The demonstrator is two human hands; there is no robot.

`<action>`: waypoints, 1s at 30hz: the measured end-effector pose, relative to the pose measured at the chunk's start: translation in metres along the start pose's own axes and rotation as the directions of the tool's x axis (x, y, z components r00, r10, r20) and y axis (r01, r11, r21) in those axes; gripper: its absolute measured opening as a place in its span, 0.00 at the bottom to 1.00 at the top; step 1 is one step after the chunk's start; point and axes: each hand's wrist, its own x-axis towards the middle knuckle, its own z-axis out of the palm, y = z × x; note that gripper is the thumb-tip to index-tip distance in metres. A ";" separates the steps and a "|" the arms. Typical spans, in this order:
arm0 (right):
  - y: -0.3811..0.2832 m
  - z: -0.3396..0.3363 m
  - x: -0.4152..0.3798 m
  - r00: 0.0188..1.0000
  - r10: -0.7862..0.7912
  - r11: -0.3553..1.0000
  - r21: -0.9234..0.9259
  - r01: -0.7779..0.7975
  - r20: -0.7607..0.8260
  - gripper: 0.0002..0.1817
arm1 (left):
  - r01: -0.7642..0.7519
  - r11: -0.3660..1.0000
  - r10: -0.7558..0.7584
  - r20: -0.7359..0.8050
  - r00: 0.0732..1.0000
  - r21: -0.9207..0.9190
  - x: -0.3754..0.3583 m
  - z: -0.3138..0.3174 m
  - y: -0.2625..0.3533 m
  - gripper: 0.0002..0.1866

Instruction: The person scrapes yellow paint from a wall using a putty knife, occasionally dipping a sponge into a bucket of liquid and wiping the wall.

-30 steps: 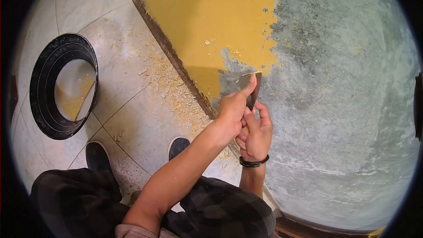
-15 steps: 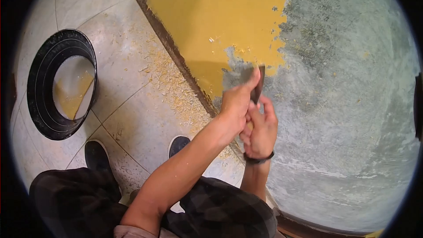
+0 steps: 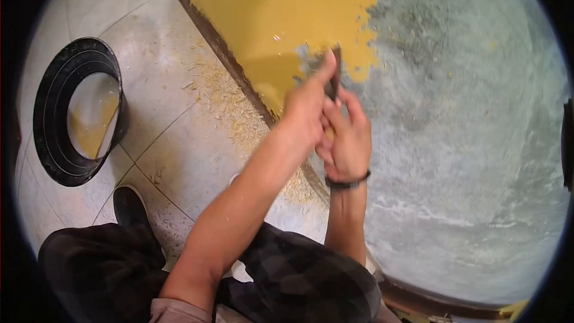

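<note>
My left hand (image 3: 308, 100) is closed around a scraper, its thumb stretched along the dark flat blade (image 3: 335, 72). Below it, my right hand (image 3: 350, 137), with a dark band at the wrist, wraps the scraper's yellowish handle, which is mostly hidden by the fingers. The blade's tip touches the lower edge of the yellow paint (image 3: 287, 18), where a few loose flakes lie. Bare grey surface (image 3: 442, 143) spreads to the right of the hands, and a small grey patch shows left of the blade.
A black bucket (image 3: 45, 113) with a yellow-smeared, pale interior stands at left on the tiled floor (image 3: 161, 161). Pale paint shavings (image 3: 233, 116) are strewn beside the brown edge strip (image 3: 221, 45). My dark shoe (image 3: 128, 204) and knees are below.
Both hands have pushed the scraper upward and slightly left, into the lower edge of the yellow paint. The camera view has shifted a little too.
</note>
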 end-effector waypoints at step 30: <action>-0.002 0.008 -0.004 1.000 0.010 1.000 0.011 -0.009 -0.011 0.16 | -0.067 0.997 0.064 -0.056 0.996 -0.039 0.001 0.004 0.004 0.27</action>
